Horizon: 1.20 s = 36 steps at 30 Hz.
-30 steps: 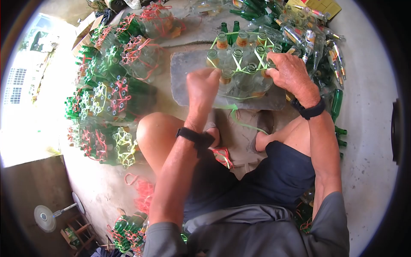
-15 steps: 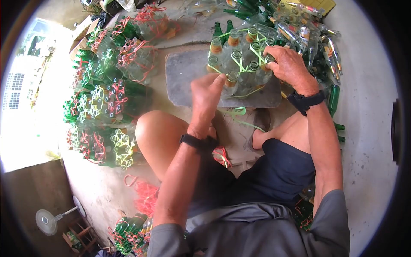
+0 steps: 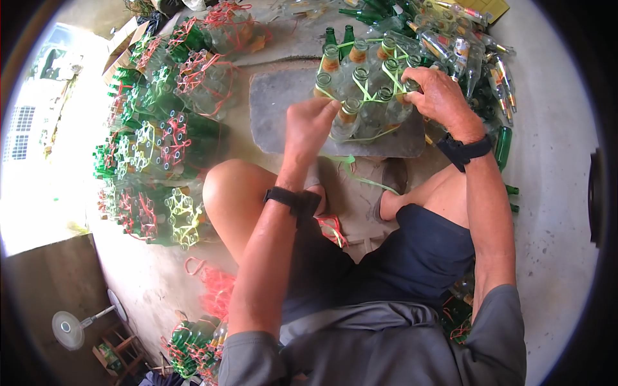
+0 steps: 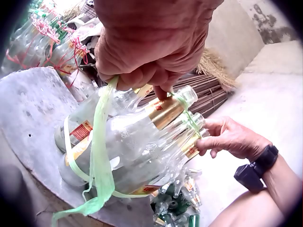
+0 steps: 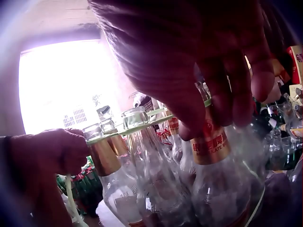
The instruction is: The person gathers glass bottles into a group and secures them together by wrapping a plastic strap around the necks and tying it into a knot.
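A cluster of clear bottles (image 3: pixel 370 119) stands upright on a grey slab (image 3: pixel 273 116), with pale green strap (image 4: pixel 103 151) laced around the necks and lower bodies. My left hand (image 3: pixel 310 125) is curled round the strap at the cluster's near left corner; in the left wrist view this fist (image 4: pixel 154 42) grips the strap beside a gold-labelled neck. At the right corner my right hand (image 3: pixel 441 103) holds a bottle neck between thumb and fingers. In the right wrist view its fingers (image 5: pixel 239 90) hang around a gold-and-red-labelled neck (image 5: pixel 208 142).
Tied bundles of bottles (image 3: pixel 151 145) line the left side. Loose bottles (image 3: pixel 463 51) lie heaped at the upper right, with a green bottle (image 3: pixel 503 147) near the right forearm. Red netting (image 3: pixel 217 289) is by the left knee; a fan (image 3: pixel 68 329) stands at lower left.
My left hand has risen slightly from its position half a second ago, still gripping the strap. The right hand stays at the same corner of the cluster.
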Motion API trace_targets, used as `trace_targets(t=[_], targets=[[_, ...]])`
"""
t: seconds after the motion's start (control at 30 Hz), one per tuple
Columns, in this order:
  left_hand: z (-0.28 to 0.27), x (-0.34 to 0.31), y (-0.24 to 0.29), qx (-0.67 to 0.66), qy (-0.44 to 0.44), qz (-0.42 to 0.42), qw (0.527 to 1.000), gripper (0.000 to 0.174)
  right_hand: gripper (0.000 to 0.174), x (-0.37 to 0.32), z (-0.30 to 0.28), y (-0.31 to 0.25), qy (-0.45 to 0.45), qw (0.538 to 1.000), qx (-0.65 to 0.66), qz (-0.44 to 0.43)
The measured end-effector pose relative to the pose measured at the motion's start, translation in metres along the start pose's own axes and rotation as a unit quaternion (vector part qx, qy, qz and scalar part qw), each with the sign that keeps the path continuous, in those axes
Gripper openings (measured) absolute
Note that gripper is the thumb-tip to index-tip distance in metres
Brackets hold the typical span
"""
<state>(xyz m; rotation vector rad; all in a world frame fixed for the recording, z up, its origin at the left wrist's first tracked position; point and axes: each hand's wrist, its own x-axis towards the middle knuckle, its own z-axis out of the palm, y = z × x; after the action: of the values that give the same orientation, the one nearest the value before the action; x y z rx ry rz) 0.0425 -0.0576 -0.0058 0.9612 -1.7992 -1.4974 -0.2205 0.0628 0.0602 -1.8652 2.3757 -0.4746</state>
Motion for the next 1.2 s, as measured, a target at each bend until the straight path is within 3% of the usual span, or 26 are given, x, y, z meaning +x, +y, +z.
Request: trace_targets(t=[0.43, 0.7, 0.8, 0.87, 1.03, 1.2], targets=[[0.002, 0.009, -0.010, -0.048, 0.024, -0.010, 0.998, 0.025, 0.032, -0.004, -0.002, -0.006, 0.003, 0.999, 0.014, -0.039], [-0.008, 0.015, -0.008, -0.023, -0.027, -0.006, 0.999, 0.027, 0.032, -0.005, -0.009, -0.011, -0.019, 1.000, 0.014, -0.014], [-0.011, 0.013, -0.008, -0.027, -0.028, -0.017, 0.999, 0.028, 0.031, -0.010, -0.011, -0.013, 0.014, 0.999, 0.030, -0.035], [-0.009, 0.012, -0.008, -0.049, -0.022, -0.023, 0.998, 0.028, 0.027, -0.010, -0.023, -0.025, 0.042, 0.997, -0.027, -0.063], [-0.005, 0.010, -0.010, -0.086, -0.009, -0.041, 0.995, 0.028, 0.018, 0.012, -0.020, -0.048, 0.088, 0.983, 0.009, -0.161], [-0.004, 0.010, -0.016, -0.096, -0.013, -0.029, 0.995, 0.027, 0.020, 0.040, 0.000, -0.067, 0.099, 0.955, 0.015, -0.281]])
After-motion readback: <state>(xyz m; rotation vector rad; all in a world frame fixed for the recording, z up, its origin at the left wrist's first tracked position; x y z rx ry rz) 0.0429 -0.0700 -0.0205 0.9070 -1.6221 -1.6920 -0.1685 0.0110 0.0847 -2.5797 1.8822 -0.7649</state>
